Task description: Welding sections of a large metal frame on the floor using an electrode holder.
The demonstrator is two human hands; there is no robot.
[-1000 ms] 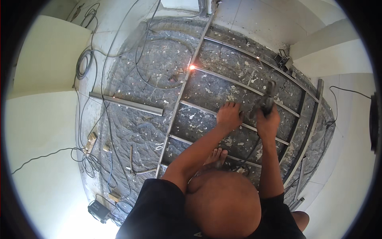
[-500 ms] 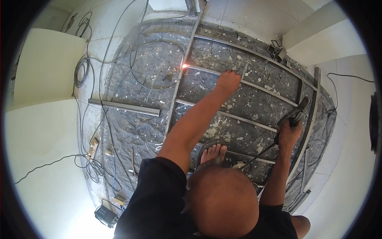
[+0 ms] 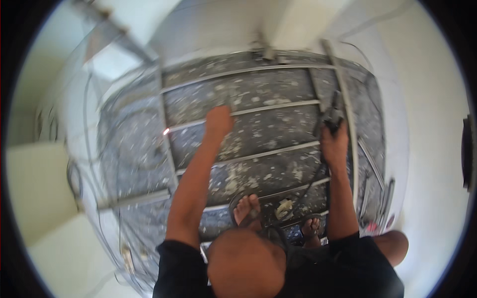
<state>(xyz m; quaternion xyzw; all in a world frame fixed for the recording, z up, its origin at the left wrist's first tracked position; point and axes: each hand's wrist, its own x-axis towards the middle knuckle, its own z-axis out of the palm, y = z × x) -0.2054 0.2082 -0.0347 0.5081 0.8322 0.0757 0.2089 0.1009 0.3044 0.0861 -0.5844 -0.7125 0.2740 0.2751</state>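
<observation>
Left of center in the frame, a glowing spot [image 3: 166, 131] marks one end of a crossbar [image 3: 274, 109] of the metal framework [image 3: 268, 154]. The left hand [image 3: 219, 120] lies curled over this crossbar, grip indeterminate. Center right, the right hand [image 3: 336, 143] grips a dark tool [image 3: 334, 114].

Looks like a room used as makeshift metal workshop. Pale walls [image 3: 427, 149], grey floor [image 3: 134, 166] flecked with light spots, ladder-like metal frame [image 3: 353, 149] laid on it, glowing at one joint [image 3: 166, 131]; loose cables [image 3: 71, 176] at left.
</observation>
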